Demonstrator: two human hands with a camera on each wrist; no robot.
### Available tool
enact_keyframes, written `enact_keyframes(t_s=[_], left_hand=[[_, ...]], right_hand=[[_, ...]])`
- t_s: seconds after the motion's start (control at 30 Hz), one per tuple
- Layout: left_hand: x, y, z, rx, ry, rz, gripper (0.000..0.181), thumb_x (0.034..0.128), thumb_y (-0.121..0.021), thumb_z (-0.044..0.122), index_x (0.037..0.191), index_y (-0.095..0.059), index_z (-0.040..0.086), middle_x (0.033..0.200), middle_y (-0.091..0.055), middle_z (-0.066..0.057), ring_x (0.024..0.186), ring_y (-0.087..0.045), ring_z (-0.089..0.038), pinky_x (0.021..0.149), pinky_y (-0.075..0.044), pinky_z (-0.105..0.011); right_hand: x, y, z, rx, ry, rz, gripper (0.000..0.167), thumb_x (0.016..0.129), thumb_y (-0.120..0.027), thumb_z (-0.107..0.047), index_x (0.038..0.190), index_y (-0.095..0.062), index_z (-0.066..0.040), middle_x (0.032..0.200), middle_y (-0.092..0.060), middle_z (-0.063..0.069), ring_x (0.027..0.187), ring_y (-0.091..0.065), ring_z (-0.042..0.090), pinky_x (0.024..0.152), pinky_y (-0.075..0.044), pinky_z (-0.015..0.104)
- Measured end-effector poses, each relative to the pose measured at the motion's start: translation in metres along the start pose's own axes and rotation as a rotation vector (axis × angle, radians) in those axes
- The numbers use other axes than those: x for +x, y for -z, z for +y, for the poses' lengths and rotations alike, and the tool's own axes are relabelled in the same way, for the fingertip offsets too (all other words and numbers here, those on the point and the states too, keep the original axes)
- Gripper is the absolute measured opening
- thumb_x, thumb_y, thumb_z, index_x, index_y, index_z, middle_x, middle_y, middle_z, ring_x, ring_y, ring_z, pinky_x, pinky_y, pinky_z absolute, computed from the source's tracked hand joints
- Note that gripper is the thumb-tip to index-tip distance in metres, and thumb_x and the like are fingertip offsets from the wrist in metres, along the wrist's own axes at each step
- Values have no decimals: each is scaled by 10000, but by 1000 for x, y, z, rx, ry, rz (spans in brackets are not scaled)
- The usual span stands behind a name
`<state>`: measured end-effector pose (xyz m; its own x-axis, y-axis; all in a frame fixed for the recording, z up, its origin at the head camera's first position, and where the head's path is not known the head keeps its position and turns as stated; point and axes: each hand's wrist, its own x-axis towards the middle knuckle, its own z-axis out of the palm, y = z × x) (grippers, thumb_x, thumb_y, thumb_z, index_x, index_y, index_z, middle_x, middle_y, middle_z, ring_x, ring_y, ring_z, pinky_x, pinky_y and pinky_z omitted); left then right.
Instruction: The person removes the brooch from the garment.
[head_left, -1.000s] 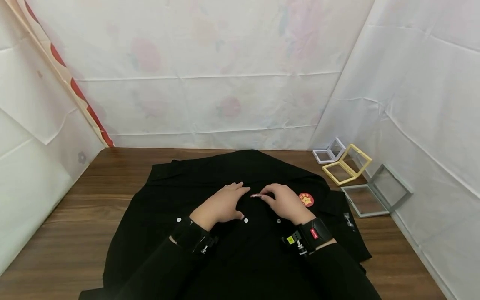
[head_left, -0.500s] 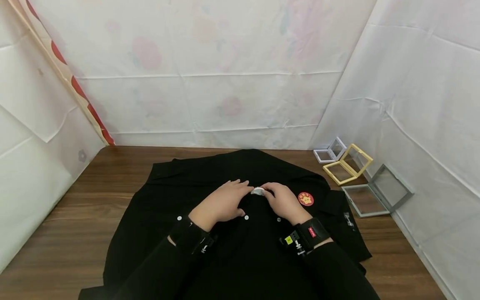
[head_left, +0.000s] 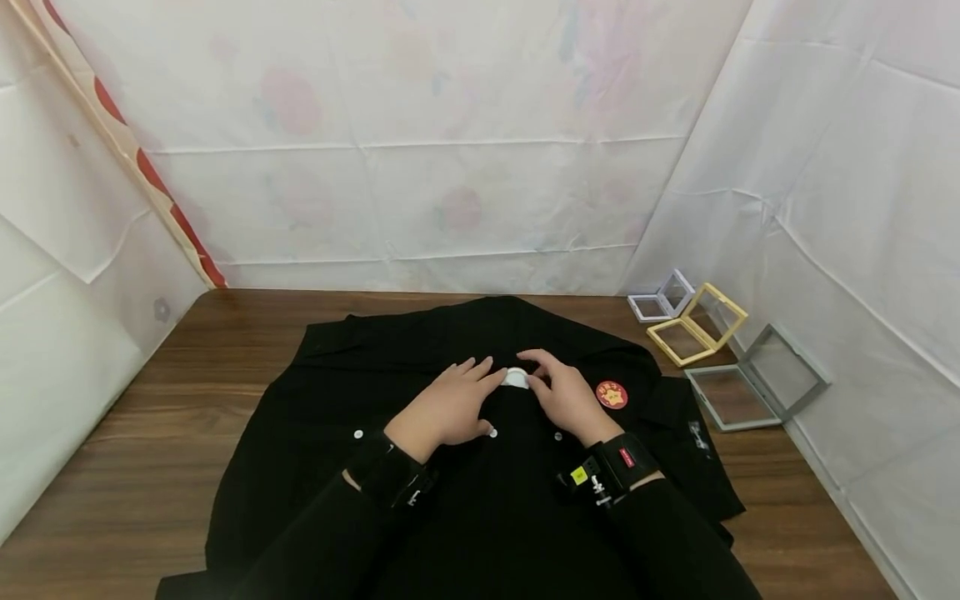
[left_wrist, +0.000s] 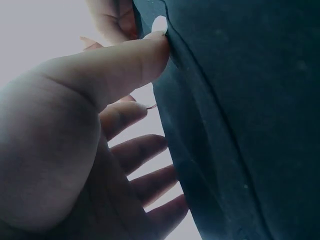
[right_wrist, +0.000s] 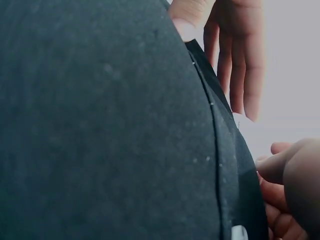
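Note:
A black shirt (head_left: 450, 342) with white buttons lies spread on the table. Between my hands, a small round badge (head_left: 515, 377) rests on it, pale white side up; the right wrist view shows only a sliver of the badge (right_wrist: 242, 120) behind the cloth. My left hand (head_left: 448, 407) lies palm down with fingers spread, its index fingertip at the badge's left edge. Its thumb is beside a white button (left_wrist: 159, 24). My right hand (head_left: 567, 403) touches the badge's right edge with the thumb, while its index finger is raised off it.
A red round badge with a yellow star (head_left: 611, 395) sits on the shirt, right of my right hand. Along the right wall stand open hinged frames: a lilac one (head_left: 648, 319), a yellow one (head_left: 682, 360) and a grey one (head_left: 738, 425). Wooden tabletop (head_left: 142, 433) borders the shirt.
The badge, earlier pinched edge-on in my right hand, has turned to show its white side and come down flat. My right index finger has lifted away; my left fingertips have reached the badge.

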<state>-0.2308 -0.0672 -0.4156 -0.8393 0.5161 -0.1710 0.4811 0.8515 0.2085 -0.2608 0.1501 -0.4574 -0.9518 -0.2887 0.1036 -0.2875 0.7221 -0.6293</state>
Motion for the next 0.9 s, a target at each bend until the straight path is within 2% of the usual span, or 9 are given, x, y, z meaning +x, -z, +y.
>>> enact_keyframes(t_s=[0.03,0.17,0.5,0.67,0.9], left_hand=[[1,-1,-1,1,1,-2,834,943,-769,386,1631,-334,206,1688,-247,-93,1541,-223,-354,1232,-196,-524],[3,-2,-4,-7,10,-17,841,943,-761,417,1634,-327,216,1697,-217,-95,1549,-191,-360,1237,-175,-526],[5,-4,-11,-75,38,-71,782,957,-733,452,1618,-368,250,1697,-215,-95,1558,-151,-358,1243,-122,-542],[5,-6,-13,-128,48,-106,744,982,-689,468,1619,-364,264,1702,-191,-97,1564,-122,-351,1245,-103,-543],[6,-8,-12,-122,58,-104,689,1029,-587,509,1626,-347,260,1704,-176,-112,1565,-112,-355,1242,-93,-558]], right_hand=[[0,0,0,-1,3,16,321,1060,-613,-176,1368,-626,-264,1003,-682,-16,766,-612,132,733,-513,381],[0,0,0,-4,21,21,239,1043,-645,-177,1270,-704,-225,983,-669,-42,773,-589,123,733,-497,368],[0,-2,1,-56,69,-79,391,1001,-715,-226,1381,-676,-141,1038,-579,-40,813,-520,134,727,-463,345],[-1,-4,3,-115,87,-125,461,1001,-714,-289,1429,-634,-139,1117,-574,-34,922,-524,134,823,-431,372],[-1,-4,1,-140,89,-135,490,998,-716,-315,1448,-616,-150,1149,-562,-27,1002,-523,162,898,-402,404]])
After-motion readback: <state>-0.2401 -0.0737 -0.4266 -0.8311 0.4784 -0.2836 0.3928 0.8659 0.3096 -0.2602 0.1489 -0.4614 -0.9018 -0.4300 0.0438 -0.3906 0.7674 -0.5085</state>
